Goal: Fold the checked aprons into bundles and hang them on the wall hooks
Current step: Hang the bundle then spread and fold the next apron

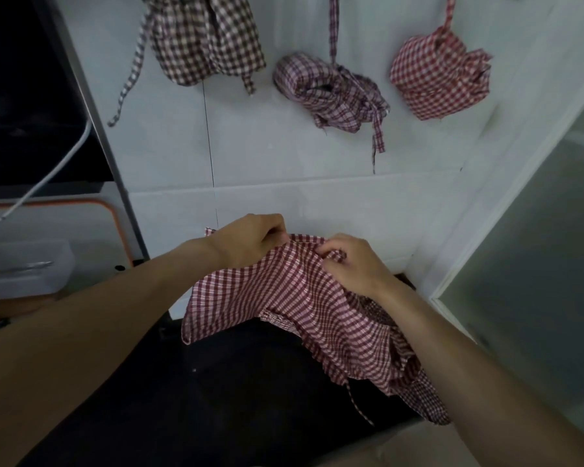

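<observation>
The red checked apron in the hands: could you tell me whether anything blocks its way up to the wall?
Nothing visible does. Both the left hand and right hand pinch the apron; bare white wall lies between it and the hanging bundles. The hooks are out of frame.

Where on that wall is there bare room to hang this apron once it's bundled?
Bare tile runs below the loose brown apron and left of the purple bundle, down to both hands. A narrower strip lies right of the red bundle, toward the corner. The top row is crowded. Hooks are out of frame. Left hand and right hand grip the apron.
</observation>
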Demonstrator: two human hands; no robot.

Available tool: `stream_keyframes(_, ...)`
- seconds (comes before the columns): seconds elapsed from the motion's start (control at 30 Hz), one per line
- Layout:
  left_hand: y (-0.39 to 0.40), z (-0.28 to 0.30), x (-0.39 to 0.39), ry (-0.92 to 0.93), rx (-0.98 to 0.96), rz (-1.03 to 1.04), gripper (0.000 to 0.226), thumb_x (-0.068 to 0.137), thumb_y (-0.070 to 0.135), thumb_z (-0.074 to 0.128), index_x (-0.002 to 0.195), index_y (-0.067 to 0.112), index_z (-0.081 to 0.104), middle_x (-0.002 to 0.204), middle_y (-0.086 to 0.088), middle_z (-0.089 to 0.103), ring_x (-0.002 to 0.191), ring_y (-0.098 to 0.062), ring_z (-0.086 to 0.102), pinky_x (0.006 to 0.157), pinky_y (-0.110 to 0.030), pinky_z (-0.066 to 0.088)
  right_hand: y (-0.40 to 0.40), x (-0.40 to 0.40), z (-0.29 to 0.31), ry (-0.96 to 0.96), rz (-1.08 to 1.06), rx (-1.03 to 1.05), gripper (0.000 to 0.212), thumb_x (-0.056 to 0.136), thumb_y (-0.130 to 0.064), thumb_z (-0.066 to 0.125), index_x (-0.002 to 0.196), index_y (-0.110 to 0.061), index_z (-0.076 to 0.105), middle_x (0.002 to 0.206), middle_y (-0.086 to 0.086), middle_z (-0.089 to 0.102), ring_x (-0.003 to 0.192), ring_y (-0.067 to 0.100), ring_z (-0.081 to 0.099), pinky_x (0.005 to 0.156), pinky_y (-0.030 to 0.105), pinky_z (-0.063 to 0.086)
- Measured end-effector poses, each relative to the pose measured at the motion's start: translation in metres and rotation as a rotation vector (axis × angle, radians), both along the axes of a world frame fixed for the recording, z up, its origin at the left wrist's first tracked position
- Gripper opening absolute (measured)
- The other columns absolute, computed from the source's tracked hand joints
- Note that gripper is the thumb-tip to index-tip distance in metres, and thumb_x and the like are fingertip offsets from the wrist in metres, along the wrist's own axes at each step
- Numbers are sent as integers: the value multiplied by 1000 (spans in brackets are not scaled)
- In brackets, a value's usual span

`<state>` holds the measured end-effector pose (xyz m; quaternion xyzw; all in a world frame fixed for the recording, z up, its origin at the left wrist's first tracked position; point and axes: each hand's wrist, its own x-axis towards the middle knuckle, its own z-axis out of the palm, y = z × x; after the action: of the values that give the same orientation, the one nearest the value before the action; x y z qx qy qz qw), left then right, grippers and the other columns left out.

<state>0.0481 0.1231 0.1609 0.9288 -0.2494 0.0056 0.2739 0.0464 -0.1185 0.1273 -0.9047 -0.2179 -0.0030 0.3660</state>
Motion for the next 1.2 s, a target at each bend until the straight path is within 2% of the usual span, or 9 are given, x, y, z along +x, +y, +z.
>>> stream_keyframes(0.07,-2,0,1,-21,20,6,15,103,30,48,96,20,56,89,-4,67,82,-21,62,79,-42,52,3,-2,-9,-17,-39,-72,24,89,-39,71,100,-17,71,103,-4,64,94,8,60,88,26,50)
stream_keyframes(0.17,-1,1,2,-59,22,10,18,98,34,57,92,17,59,81,2,67,76,-20,64,75,-43,53,6,-3,-21,-42,-40,-111,25,90,-32,71,86,-7,68,89,6,64,81,18,61,78,38,52)
stream_keyframes(0.33,29,6,4,59,152,8,24,80,37,80,77,31,58,82,9,64,76,-6,59,68,-26,48,-2,4,-9,193,-72,97,20,98,-30,63,96,-11,70,93,2,71,84,11,65,74,23,48)
stream_keyframes(0.47,65,2,5,133,186,71,17,82,37,79,76,34,64,83,14,65,78,-5,61,68,-17,44,-13,10,7,260,-114,208,21,97,-32,62,97,-13,71,94,3,73,86,12,68,77,24,49)
stream_keyframes(0.63,86,-4,1,43,-97,220,9,83,28,79,84,20,75,82,6,71,76,-9,66,73,-27,56,-9,16,33,245,-34,175,22,95,-35,65,94,-13,70,92,3,74,85,14,70,80,25,54)
stream_keyframes(0.77,89,12,-17,113,-728,390,10,80,11,79,88,6,75,82,1,75,74,-5,71,66,-13,54,-16,19,46,191,4,53,15,83,-34,78,84,-20,74,82,-8,74,76,3,68,75,19,50)
stream_keyframes(0.83,89,18,-22,155,-892,451,7,83,9,75,89,7,74,75,4,75,69,-6,71,61,-12,53,-18,15,45,235,44,9,17,77,-37,80,83,-21,76,84,-7,75,80,6,69,79,21,50)
stream_keyframes(1.07,88,39,-33,92,-834,505,13,90,20,72,97,10,75,83,-1,73,73,-10,71,57,-15,55,-9,-6,15,515,125,-534,30,85,-46,75,101,-21,79,107,-11,75,105,11,66,102,27,47)
stream_keyframes(1.2,107,43,-45,9,-717,570,18,89,23,73,102,11,75,80,5,70,70,-5,66,52,-8,50,-14,-22,6,559,37,-553,29,86,-40,73,97,-13,77,108,-5,72,106,16,63,92,24,47)
